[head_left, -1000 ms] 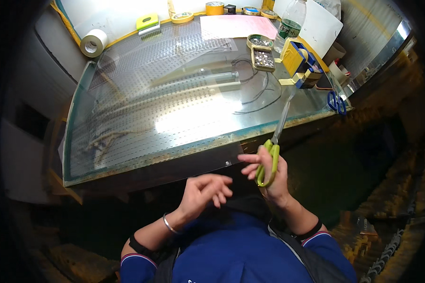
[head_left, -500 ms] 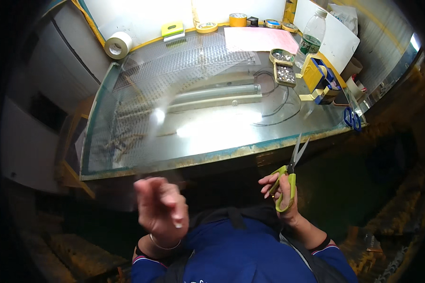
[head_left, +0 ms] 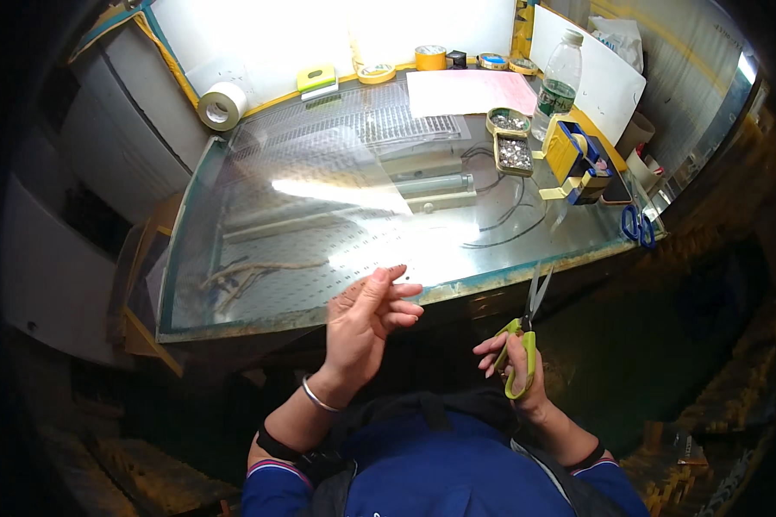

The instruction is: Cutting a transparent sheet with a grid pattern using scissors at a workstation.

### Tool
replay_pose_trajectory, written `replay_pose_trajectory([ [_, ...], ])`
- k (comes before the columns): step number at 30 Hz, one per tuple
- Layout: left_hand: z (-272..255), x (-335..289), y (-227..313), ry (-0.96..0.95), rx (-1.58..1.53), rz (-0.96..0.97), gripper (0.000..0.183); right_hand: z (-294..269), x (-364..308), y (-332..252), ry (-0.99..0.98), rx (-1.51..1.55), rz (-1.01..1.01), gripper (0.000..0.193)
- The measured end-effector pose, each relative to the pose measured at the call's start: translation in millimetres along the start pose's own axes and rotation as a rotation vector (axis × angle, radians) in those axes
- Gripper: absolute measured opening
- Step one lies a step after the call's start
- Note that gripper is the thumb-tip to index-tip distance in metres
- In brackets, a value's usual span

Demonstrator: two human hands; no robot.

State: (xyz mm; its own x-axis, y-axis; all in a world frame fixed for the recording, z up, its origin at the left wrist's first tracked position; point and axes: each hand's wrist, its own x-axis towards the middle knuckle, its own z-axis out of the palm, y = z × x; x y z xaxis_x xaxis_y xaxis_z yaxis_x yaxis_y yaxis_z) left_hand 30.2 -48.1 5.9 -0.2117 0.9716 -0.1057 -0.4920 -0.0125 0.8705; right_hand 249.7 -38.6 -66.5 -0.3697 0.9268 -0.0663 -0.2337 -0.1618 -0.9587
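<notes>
My left hand is raised at the table's front edge. Its thumb and forefinger pinch a clear plastic sheet printed with rows of small dark dots, which spreads over the left part of the glass tabletop; glare hides parts of its outline. My right hand is lower and to the right, off the table edge. It grips scissors by their lime-green handles, and the pointed blades stand slightly apart, aimed away from me.
The glass-topped table bears a tape dispenser, tins of small shiny pieces, a plastic bottle, blue-handled scissors and pink paper. A white tape roll stands at the back left, more rolls along the back.
My left hand has moved forward and right to the table edge, and the blurred clear sheet now lies spread over the glass. The right hand with the scissors has barely shifted.
</notes>
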Motion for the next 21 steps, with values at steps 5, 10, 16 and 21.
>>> replay_pose_trajectory([
  [5,6.2,-10.0,-29.5,0.036,-0.113,-0.26,0.031,-0.5,-0.3,0.7,-0.108,-0.036,0.1,0.039],
  [10,8.8,-12.6,-47.0,0.031,-0.145,-0.319,0.031,6.9,-9.4,8.2,-0.15,0.022,0.191,0.035],
  [16,7.7,-10.6,-61.7,0.031,-0.118,-0.334,0.029,19.5,-17.6,26.6,-0.193,0.016,0.196,0.034],
  [21,17.2,-3.2,-71.0,0.024,-0.052,-0.286,0.027,32.9,-20.1,33.5,-0.216,-0.04,0.076,0.042],
])
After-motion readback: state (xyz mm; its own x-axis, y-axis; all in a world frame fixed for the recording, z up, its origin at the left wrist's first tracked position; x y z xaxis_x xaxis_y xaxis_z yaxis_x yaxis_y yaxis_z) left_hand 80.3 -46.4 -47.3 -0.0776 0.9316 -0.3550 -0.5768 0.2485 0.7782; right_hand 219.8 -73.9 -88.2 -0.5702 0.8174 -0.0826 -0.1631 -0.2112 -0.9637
